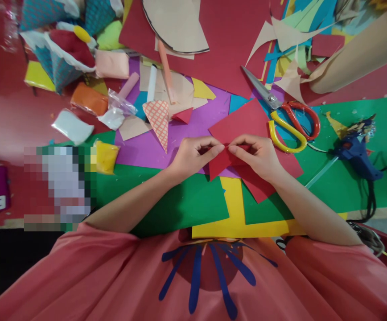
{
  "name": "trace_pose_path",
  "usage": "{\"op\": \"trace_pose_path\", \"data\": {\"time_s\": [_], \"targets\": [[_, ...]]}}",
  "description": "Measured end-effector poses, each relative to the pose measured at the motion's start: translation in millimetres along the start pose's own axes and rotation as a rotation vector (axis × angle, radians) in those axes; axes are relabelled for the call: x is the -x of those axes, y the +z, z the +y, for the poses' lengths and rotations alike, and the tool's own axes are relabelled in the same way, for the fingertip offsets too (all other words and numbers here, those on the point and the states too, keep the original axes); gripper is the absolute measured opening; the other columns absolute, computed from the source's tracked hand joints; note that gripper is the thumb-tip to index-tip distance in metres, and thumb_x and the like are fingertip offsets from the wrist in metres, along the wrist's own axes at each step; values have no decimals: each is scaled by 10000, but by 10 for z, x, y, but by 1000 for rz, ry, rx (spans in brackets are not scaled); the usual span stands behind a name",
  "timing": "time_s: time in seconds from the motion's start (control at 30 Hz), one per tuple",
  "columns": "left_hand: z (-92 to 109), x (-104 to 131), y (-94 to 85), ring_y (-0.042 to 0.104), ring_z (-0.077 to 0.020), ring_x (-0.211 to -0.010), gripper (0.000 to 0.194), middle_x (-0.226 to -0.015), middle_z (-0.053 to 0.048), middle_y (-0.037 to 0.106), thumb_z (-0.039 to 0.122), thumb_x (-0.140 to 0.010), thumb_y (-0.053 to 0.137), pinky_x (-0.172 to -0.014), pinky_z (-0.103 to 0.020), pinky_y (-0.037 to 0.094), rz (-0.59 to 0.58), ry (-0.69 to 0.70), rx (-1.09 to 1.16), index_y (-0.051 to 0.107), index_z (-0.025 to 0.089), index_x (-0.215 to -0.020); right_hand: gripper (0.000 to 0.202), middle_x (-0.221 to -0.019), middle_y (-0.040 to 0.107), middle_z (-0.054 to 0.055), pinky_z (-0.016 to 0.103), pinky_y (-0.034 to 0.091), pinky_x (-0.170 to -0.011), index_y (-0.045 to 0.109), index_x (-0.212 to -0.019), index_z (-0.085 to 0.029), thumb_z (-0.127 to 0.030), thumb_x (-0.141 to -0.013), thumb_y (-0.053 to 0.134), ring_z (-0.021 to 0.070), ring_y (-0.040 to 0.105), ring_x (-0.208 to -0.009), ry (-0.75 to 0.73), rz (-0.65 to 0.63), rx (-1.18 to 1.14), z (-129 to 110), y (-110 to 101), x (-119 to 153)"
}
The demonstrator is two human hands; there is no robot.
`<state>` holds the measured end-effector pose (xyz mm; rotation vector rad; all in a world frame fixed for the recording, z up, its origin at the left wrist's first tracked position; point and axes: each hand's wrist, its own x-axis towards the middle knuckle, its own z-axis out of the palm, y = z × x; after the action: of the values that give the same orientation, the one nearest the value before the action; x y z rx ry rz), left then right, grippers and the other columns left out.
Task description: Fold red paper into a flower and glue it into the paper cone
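My left hand and my right hand meet over the middle of the table, fingertips almost touching. Both pinch the top edge of a small piece of red paper, whose pointed lower part hangs below the fingers. Under my right hand lies a larger red sheet. Just beyond that hand rest scissors with one red and one yellow handle loop, blades apart. Left of my left hand is a small paper cone with a red lattice pattern.
A blue glue gun lies at the right with its cord. Clay packs and blue lattice cones crowd the left. Paper scraps and a rolled beige sheet are at the back right. Green sheets cover the front.
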<state>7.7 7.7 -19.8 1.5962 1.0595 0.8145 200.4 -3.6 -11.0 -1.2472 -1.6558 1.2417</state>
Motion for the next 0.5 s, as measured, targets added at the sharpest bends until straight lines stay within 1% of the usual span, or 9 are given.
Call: {"op": "trace_pose_path", "data": {"time_s": [0.17,0.23,0.37,0.5], "targets": [[-42,-4,7,610,-96,-617,396,-682,-6,701,533,-849,607,-563,-187,470,133,41,39,683,167,-718,299,-672,643,-25,212,454,-515,641,-764,-188,-478,-828,678,87,571,-573,2,121,-115,40,-17,-28],[-48,-4,12,613,-92,-618,398,-679,-4,698,534,-847,610,-564,-184,470,173,52,37,685,164,-721,317,-665,631,-27,211,452,-511,635,-747,-191,-496,-818,683,84,561,-572,1,158,-108,45,-26,-38],[-37,-1,8,607,-85,-618,386,-674,2,692,513,-858,603,-560,-177,454,185,44,6,691,158,-734,285,-670,646,-23,216,455,-517,653,-730,-195,-466,-803,704,89,567,-590,27,200,-89,36,-29,-45],[-33,2,-3,572,-86,-611,412,-644,8,658,527,-868,571,-547,-185,425,185,14,-46,679,158,-720,199,-664,662,-25,221,474,-531,670,-707,-201,-374,-786,729,97,587,-606,34,232,-128,39,-16,-42]]}}
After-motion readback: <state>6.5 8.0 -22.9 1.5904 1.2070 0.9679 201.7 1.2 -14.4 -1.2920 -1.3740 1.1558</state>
